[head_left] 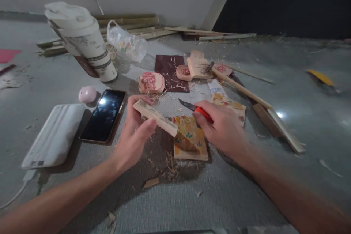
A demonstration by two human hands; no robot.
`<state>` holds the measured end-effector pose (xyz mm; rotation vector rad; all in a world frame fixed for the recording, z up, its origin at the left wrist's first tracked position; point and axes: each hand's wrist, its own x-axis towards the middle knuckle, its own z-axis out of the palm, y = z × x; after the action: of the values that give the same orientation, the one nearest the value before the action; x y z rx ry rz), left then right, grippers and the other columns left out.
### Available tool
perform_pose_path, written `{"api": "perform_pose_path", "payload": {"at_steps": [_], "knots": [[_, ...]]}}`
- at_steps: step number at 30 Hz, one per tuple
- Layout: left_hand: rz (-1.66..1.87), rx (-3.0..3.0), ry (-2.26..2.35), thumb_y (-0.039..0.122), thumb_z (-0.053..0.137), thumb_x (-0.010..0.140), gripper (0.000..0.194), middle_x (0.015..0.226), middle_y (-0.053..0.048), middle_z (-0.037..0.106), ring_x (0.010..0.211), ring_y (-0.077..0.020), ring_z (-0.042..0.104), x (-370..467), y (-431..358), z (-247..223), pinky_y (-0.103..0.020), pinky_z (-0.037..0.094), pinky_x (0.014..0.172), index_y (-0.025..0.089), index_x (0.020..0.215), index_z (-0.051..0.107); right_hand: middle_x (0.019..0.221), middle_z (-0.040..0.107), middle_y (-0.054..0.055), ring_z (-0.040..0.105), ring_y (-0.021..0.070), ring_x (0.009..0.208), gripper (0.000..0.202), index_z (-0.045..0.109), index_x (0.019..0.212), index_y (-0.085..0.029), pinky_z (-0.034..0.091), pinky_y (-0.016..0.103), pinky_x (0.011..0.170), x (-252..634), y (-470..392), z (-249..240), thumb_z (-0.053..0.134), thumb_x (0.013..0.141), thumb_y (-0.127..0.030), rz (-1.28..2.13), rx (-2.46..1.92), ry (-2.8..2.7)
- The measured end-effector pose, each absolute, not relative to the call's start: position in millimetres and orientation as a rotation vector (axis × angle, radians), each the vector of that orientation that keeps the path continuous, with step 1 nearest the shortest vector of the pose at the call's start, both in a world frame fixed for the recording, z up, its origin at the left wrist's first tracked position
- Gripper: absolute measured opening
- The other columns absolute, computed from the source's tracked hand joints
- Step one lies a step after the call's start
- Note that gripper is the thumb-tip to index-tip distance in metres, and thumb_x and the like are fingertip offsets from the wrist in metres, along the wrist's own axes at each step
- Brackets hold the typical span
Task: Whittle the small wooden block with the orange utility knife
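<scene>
My left hand (138, 128) grips a small pale wooden block (156, 118), tilted down toward the right, with my thumb along its near side. My right hand (223, 126) is closed round the red handle of a utility knife (196, 109). The dark blade points up and left, apart from the block. Below and between my hands lies a flat wooden piece with a painted yellow pattern (190, 142). Another patterned piece (233, 108) is partly hidden behind my right hand. Wood shavings (171, 170) are scattered under the block.
Carved wooden pieces with red drawings (151, 82) lie beyond my hands, by a dark red sheet (170, 65). A hammer (241, 89) lies at right. On the left are a phone (103, 117), a power bank (55, 135), a pink egg-shaped item (87, 94) and a tumbler (82, 40).
</scene>
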<state>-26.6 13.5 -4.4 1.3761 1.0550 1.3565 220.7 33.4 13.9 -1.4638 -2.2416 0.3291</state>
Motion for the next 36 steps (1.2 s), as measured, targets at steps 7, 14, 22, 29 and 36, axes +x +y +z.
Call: {"api": "perform_pose_path", "payload": {"at_steps": [7, 14, 22, 29, 36], "knots": [[1.249, 1.745, 1.340, 0.042, 0.052, 0.105, 0.029, 0.117, -0.005, 0.048, 0.106, -0.0201, 0.055, -26, 5, -3, -0.039, 0.047, 0.094, 0.027, 0.126, 0.038, 0.064, 0.056, -0.007, 0.051, 0.0131, 0.059, 0.026, 0.066, 0.114, -0.024, 0.036, 0.028, 0.060, 212, 22, 30, 0.056, 0.104, -0.046, 0.654, -1.319, -2.111], [1.247, 1.771, 1.330, 0.041, 0.046, 0.107, 0.028, 0.130, -0.006, 0.043, 0.125, -0.0230, 0.047, -23, -8, -8, -0.045, 0.040, 0.110, 0.031, 0.133, 0.039, 0.084, 0.073, -0.006, 0.062, 0.0112, 0.067, 0.043, 0.064, 0.130, -0.030, 0.044, 0.024, 0.065, 202, 7, 28, 0.079, 0.091, -0.042, 0.778, -1.142, -2.168], [1.196, 1.674, 1.193, 0.038, 0.035, 0.110, 0.020, 0.117, -0.005, 0.051, 0.116, -0.0250, 0.049, -24, -8, 0, -0.039, 0.040, 0.098, 0.027, 0.117, 0.050, 0.103, 0.076, 0.001, 0.069, 0.0165, 0.089, 0.026, 0.069, 0.125, -0.028, 0.049, 0.030, 0.079, 213, 16, 22, 0.063, 0.101, -0.024, 0.618, -1.083, -2.142], [1.009, 1.835, 1.024, 0.025, 0.057, 0.092, 0.015, 0.122, -0.005, 0.050, 0.108, -0.0242, 0.051, -27, -6, 9, -0.039, 0.039, 0.092, 0.025, 0.105, 0.050, 0.119, 0.076, 0.001, 0.070, 0.0171, 0.104, 0.037, 0.064, 0.132, -0.028, 0.050, 0.031, 0.089, 218, 22, 25, 0.056, 0.099, -0.012, 0.663, -1.010, -2.196], [0.948, 1.352, 0.831, 0.035, 0.056, 0.091, 0.030, 0.158, -0.006, 0.034, 0.133, -0.0295, 0.046, -24, -6, 4, -0.042, 0.044, 0.100, 0.028, 0.116, 0.043, 0.136, 0.071, 0.002, 0.069, 0.0169, 0.118, 0.050, 0.049, 0.147, -0.030, 0.051, 0.031, 0.098, 212, 16, 24, 0.052, 0.100, -0.014, 0.685, -1.022, -2.254]]}}
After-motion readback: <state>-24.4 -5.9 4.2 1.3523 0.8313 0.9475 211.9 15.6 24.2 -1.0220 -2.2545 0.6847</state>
